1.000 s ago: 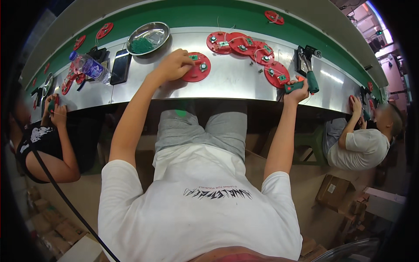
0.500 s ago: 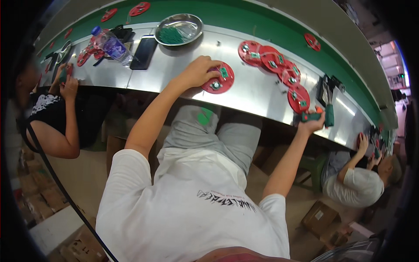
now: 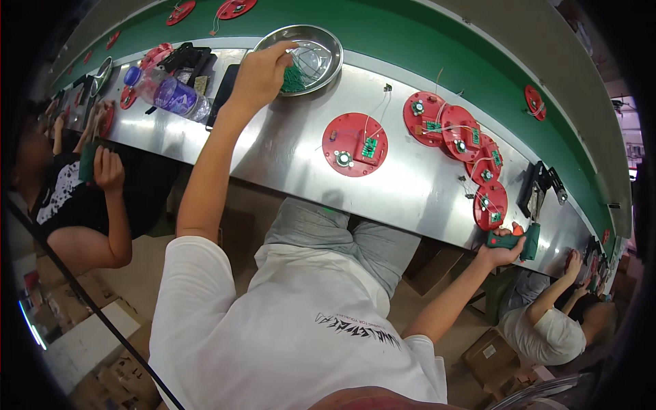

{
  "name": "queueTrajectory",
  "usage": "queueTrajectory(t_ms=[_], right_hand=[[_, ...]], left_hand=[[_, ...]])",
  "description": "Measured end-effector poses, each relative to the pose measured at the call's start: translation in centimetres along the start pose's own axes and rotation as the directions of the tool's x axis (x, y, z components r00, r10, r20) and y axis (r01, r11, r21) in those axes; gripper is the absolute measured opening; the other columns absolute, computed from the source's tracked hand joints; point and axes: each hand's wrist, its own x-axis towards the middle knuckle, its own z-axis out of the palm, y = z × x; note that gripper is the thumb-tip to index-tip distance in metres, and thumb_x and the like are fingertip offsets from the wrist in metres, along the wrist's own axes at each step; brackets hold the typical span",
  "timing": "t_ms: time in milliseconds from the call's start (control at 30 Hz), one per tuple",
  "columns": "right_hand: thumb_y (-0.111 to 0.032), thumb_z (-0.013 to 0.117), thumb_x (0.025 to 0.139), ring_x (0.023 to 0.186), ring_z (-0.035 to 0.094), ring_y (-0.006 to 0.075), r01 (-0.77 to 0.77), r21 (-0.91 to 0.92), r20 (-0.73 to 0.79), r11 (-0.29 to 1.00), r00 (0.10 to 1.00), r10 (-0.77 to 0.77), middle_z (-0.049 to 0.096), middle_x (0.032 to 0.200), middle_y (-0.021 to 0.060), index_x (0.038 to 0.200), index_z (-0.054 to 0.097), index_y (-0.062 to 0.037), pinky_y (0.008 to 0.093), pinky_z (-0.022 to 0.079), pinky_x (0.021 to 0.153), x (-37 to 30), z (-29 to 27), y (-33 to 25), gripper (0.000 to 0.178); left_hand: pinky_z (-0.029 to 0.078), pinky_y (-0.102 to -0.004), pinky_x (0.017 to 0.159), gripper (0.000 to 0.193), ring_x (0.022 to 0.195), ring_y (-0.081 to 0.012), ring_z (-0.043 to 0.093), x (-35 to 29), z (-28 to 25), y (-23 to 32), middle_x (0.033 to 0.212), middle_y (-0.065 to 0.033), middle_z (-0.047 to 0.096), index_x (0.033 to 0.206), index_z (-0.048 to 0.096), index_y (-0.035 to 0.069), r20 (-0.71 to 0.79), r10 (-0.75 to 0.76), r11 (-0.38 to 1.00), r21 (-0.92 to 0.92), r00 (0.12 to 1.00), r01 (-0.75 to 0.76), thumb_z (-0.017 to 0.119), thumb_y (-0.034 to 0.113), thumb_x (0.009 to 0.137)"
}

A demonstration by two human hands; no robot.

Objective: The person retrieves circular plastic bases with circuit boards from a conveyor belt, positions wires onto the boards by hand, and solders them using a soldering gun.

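My left hand is over the near left side of a round steel bowl, its fingers pinched above a heap of thin green pieces. What lies between the fingertips is too small to tell. My right hand grips a green pistol-shaped tool with red parts, at the bench's front edge. The tool has a metal shaft pointing away from me. Between my hands a red disc lies flat on the bench, carrying a green circuit board, a round silver part and thin white wires.
Several similar red discs overlap on the right of the steel bench. A black holder stands beyond the tool. Left of the bowl lie a dark phone and a bottle. Co-workers sit on both sides.
My left hand has let go of the red disc and moved up and left to the bowl. My right hand keeps its hold on the green tool. The view has shifted slightly.
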Motion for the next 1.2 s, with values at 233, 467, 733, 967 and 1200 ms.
queueTrajectory(t_ms=[233,467,733,967,1200], right_hand=[[-0.041,0.039,0.101,0.058,0.048,0.0174,-0.006,-0.053,-0.012,0.999,1.000,0.005,0.053,0.062,0.0067,0.111,0.058,0.0022,0.0288,0.040,0.058,0.1,0.4,-0.2,0.049],[-0.041,0.041,0.100,0.058,0.049,0.0169,-0.008,-0.056,-0.014,0.998,1.000,0.007,0.054,0.063,0.0074,0.111,0.057,0.0032,0.0280,0.040,0.057,0.2,-0.1,-0.1,0.048],[-0.040,0.042,0.100,0.057,0.050,0.0172,0.008,-0.060,-0.055,0.998,0.998,-0.011,0.055,0.062,0.0080,0.110,0.057,0.0040,0.0279,0.041,0.055,-0.1,0.5,-0.2,0.048],[-0.041,0.043,0.099,0.057,0.050,0.0177,0.005,0.017,-0.017,1.000,1.000,-0.004,0.056,0.063,0.0086,0.108,0.057,0.0027,0.0293,0.041,0.056,0.5,-0.3,0.2,0.047],[-0.042,0.044,0.098,0.057,0.051,0.0199,-0.010,0.047,-0.004,0.999,1.000,0.010,0.056,0.063,0.0091,0.108,0.060,0.0017,0.0320,0.042,0.058,0.1,0.2,0.1,0.047]], left_hand=[[0.054,-0.0353,0.069,0.016,0.072,-0.0294,0.071,1.2,0.5,-0.4,0.084,-0.0130,0.073,0.096,0.070,0.003,0.112,-0.087,0.987,0.143,0.990,0.071,0.065,0.017,0.089],[0.055,-0.0434,0.074,0.018,0.075,-0.0359,0.069,3.2,4.6,-0.8,0.080,-0.0186,0.071,0.084,0.075,0.002,0.183,-0.147,0.988,0.072,0.972,0.136,0.066,0.017,0.080],[0.056,-0.0493,0.076,0.016,0.079,-0.0428,0.069,3.8,7.8,0.7,0.084,-0.0259,0.070,0.081,0.073,-0.001,0.213,-0.223,0.893,0.435,0.951,0.112,0.067,0.014,0.080],[0.057,-0.0516,0.077,0.020,0.087,-0.0450,0.069,4.2,8.1,0.6,0.091,-0.0290,0.069,0.087,0.070,-0.004,0.264,-0.222,0.864,0.500,0.939,0.063,0.068,0.012,0.076],[0.056,-0.0501,0.075,0.018,0.085,-0.0404,0.071,4.6,8.0,-3.5,0.087,-0.0295,0.069,0.087,0.071,-0.005,0.386,-0.105,0.870,0.483,0.916,-0.104,0.066,0.009,0.077]])
